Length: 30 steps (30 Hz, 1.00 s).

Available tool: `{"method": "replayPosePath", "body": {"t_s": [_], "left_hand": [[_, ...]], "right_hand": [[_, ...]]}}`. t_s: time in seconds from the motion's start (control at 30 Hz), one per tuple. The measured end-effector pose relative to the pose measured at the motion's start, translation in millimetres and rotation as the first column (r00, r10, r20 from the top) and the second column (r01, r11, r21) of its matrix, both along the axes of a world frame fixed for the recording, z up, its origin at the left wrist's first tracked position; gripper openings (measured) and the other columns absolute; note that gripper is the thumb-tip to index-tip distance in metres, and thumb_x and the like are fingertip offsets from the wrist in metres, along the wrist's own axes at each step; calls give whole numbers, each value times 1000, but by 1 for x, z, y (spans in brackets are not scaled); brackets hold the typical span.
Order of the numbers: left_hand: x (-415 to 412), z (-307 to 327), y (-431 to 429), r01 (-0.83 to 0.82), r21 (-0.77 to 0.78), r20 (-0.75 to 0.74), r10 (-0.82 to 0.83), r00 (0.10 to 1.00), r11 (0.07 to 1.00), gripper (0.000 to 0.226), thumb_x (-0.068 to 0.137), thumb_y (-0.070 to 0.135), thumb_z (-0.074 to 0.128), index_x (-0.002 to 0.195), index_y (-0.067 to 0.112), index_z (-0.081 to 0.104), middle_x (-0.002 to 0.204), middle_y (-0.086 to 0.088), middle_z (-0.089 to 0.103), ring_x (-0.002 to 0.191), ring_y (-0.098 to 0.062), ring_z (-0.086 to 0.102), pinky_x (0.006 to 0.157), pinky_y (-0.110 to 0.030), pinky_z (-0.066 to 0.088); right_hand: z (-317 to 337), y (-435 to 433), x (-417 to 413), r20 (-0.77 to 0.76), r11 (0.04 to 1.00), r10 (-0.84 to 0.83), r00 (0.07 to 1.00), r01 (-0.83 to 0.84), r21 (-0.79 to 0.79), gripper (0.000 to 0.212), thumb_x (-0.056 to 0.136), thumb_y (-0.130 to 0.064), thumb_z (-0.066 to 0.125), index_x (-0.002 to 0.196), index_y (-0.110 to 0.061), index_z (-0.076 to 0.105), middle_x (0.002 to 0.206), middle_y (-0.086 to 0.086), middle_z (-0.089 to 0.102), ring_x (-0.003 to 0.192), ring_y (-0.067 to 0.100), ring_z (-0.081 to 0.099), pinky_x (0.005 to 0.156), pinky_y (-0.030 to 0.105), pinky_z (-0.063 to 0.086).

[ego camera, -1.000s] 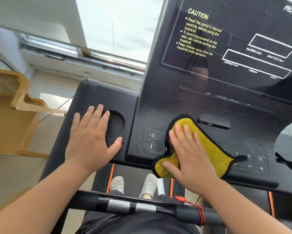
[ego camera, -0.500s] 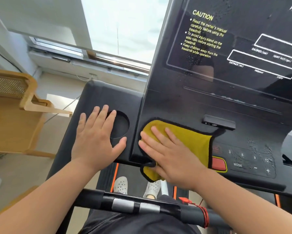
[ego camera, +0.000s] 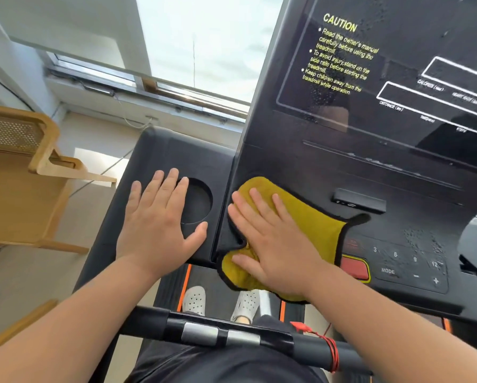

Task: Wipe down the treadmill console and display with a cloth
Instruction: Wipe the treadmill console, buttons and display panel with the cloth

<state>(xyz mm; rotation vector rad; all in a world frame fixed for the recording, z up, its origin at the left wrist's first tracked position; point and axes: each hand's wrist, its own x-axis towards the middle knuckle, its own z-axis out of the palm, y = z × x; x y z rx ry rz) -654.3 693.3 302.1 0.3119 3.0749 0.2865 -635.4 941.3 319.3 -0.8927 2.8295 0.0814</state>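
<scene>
The left hand is kept flat, fingers spread, on the black plastic side tray. The yellow black-edged cloth, pressed under the flat, spread right hand, is now shifted to the black console's left end. The red oblong button is uncovered; apparent droplets on the glossy black display are judged still unwiped.

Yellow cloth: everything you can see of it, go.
The cloth is mustard yellow with black edging and looks like soft microfibre. It lies spread on the console at its left end, beside the red button, one corner drooping over the front edge. The right hand presses flat on it, fingers straight.
</scene>
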Motion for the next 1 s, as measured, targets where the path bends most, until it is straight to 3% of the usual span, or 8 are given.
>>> {"method": "replayPosePath", "body": {"t_s": [0.1, 0.17, 0.33, 0.47, 0.63, 0.7, 0.87, 1.0], "left_hand": [[0, 1, 1, 5, 4, -1, -5, 1000, 1000, 81, 88, 63, 38, 152, 14, 38, 162, -12, 35, 152, -33, 28, 124, -58, 15], [0, 1, 1, 5, 1, 5, -5, 1000, 1000, 81, 88, 63, 38, 153, 15, 38, 162, -12, 35, 152, -33, 28, 124, -58, 14], [-1, 2, 1, 1, 11, 8, -1, 1000, 1000, 82, 87, 63, 38, 152, 14, 40, 162, -13, 35, 152, -33, 27, 124, -57, 13], [0, 0, 0, 2, 7, 13, -2, 1000, 1000, 81, 88, 63, 39, 152, 13, 40, 163, -12, 35, 153, -33, 26, 124, -57, 13], [0, 1, 0, 2, 14, 7, -2, 1000, 1000, 80, 88, 63, 41, 151, 14, 41, 162, -12, 36, 152, -33, 27, 124, -58, 14], [0, 1, 0, 4, 23, 2, -4, 1000, 1000, 80, 87, 62, 41, 150, 13, 42, 161, -13, 37, 152, -34, 28, 124, -58, 15], [0, 2, 0, 3, 26, 7, -4, 1000, 1000, 81, 85, 62, 41, 148, 11, 45, 161, -14, 37, 151, -34, 28, 124, -58, 14], [0, 2, 0, 3, 27, -1, -3, 1000, 1000, 81, 85, 62, 41, 147, 10, 46, 160, -15, 38, 151, -35, 30, 123, -59, 16]], "right_hand": [[-4, 16, 20, -17, 959, 279, 960, -277, 60, 78, 101, -61, 38, 164, -20, 17, 172, 1, 7, 159, 29, 6, 126, 55, 6], [-3, 27, 11, -13, 935, 349, 937, -347, 75, 75, 101, -61, 38, 163, -23, 18, 171, -1, 9, 158, 28, 11, 126, 55, 5], [11, 24, -58, -12, 989, 136, 991, -135, 52, 72, 102, -69, 18, 164, -32, 10, 171, -7, 0, 158, 20, -8, 126, 51, -9], [4, 8, -41, -37, 1000, 25, 999, -25, -9, 73, 102, -66, 25, 164, -29, 14, 171, -6, 3, 158, 23, -7, 126, 54, -7], [-7, 16, 21, -26, 951, 308, 951, -308, 15, 78, 94, -49, 49, 163, -27, 20, 172, -4, 13, 159, 29, 11, 125, 55, 11], [-6, 25, 9, -8, 935, 354, 935, -354, 12, 77, 95, -52, 52, 163, -30, 20, 171, -6, 13, 159, 26, 13, 126, 54, 10], [10, 33, -54, 5, 985, 169, 986, -169, 34, 77, 98, -73, 33, 163, -36, 14, 172, -9, 5, 160, 22, -2, 127, 52, -4], [3, 4, -33, -29, 1000, -3, 1000, 2, -13, 80, 98, -73, 31, 164, -33, 14, 172, -6, 3, 159, 25, -4, 126, 58, -2]]}}
